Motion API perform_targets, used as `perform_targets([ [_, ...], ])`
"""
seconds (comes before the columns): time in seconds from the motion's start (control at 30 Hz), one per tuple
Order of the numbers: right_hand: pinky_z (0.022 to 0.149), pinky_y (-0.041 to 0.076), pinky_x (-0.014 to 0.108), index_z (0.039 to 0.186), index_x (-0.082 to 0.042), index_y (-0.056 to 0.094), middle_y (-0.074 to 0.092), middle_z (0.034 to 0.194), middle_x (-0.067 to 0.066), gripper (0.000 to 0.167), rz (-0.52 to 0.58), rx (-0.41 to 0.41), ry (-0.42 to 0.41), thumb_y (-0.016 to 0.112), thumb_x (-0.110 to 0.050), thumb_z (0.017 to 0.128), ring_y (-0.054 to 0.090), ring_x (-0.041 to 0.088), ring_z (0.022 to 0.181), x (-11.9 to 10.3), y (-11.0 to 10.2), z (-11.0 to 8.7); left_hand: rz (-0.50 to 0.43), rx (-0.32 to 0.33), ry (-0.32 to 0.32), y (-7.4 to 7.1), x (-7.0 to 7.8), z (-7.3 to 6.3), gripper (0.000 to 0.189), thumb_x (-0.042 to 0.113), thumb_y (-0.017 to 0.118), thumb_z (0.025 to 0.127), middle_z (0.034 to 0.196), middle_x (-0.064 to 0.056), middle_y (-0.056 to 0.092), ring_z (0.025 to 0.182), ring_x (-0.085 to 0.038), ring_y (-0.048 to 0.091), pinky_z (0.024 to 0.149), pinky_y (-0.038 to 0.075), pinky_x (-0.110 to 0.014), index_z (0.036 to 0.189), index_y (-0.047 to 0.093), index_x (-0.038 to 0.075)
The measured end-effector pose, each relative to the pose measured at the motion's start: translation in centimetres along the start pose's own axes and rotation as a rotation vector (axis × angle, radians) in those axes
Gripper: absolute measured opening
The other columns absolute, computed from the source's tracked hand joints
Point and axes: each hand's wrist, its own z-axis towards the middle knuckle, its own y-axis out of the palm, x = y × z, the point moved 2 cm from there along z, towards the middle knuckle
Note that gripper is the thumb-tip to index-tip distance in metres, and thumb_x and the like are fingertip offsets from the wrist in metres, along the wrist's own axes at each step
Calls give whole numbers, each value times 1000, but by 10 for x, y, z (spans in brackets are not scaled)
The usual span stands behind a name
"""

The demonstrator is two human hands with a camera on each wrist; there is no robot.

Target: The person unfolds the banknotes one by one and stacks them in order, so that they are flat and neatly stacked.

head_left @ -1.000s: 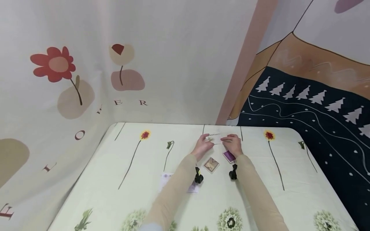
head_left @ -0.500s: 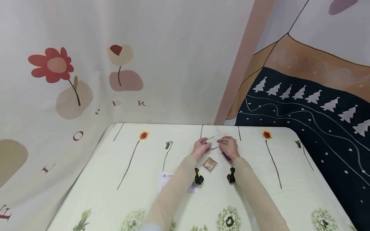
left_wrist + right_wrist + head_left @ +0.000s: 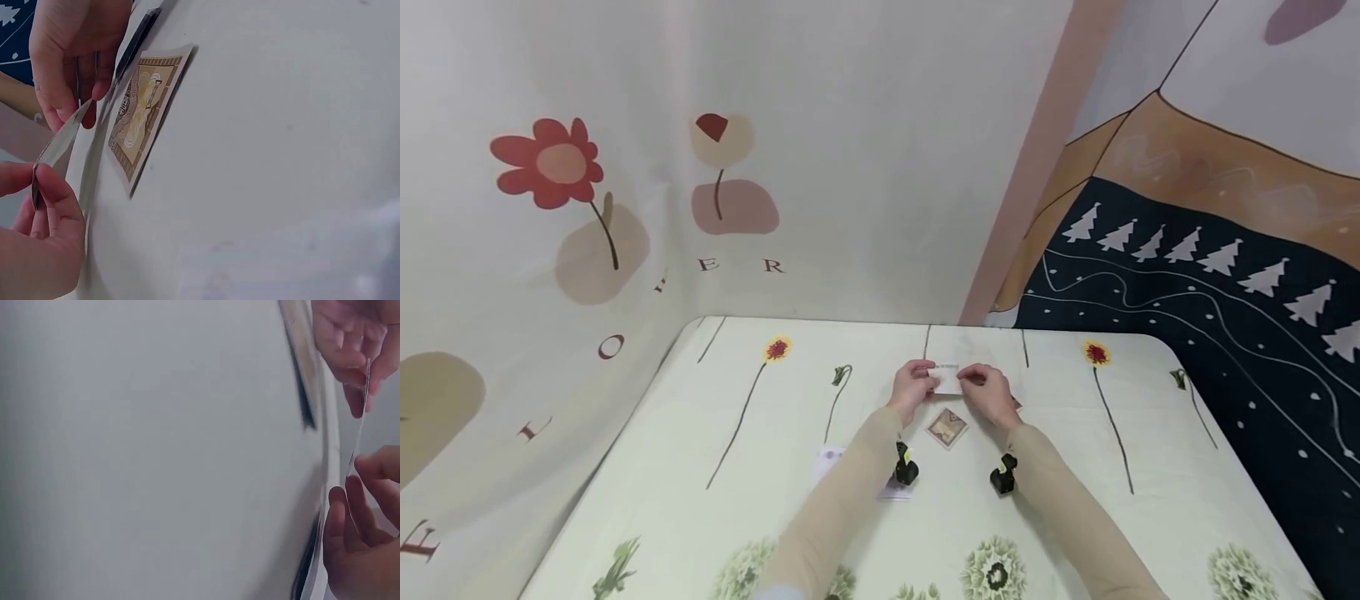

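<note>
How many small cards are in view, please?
3: pale card held by left hand and right hand; brown card on the table; dark card partly behind the right hand. Others may be hidden.

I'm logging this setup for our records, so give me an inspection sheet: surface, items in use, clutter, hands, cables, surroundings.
Surface: white tablecloth with printed flowers.
Job's things: white card held off the table; brown patterned square lying nearer the person; another card, mostly hidden by the right hand in the head view.
Clutter: pale purple printed sheet, partly covered by the left forearm.
Hands: left hand and right hand pinch opposite sides of the white card; black device at each wrist.
Cables: nothing seen.
Surroundings: pale hanging with flowers and letters; dark section with white trees, right.
</note>
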Motion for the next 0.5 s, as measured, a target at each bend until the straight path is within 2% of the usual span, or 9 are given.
perform_targets([
  [0.13,86,47,36,105,0,67,64,111,16,19,117,26,43,60,-4,89,60,28,103,-3,-2,-5,0,-45,5,-1,4,-5,35,-7,61,83,103,-12,62,78,-15,58,68,51,-26,118,58,-2],
  [0.27,72,47,20,109,3,65,63,112,17,22,246,36,92,59,-2,89,61,19,96,-3,-3,-11,6,-73,17,-4,7,-11,37,-5,61,84,109,-13,61,85,-17,59,71,52,-27,121,57,-2],
  [0.4,70,45,16,114,6,63,60,117,18,25,346,20,115,57,1,91,56,12,92,-3,-4,-18,8,-99,25,-7,9,-18,38,-4,61,86,113,-14,60,87,-17,59,74,52,-29,123,57,-1],
  [0.5,73,46,17,118,6,61,59,119,19,27,389,-3,116,56,2,92,54,11,92,-2,-7,-22,29,-125,36,-7,22,-32,37,-6,59,87,115,-19,59,88,-17,59,80,53,-36,124,55,-5],
])
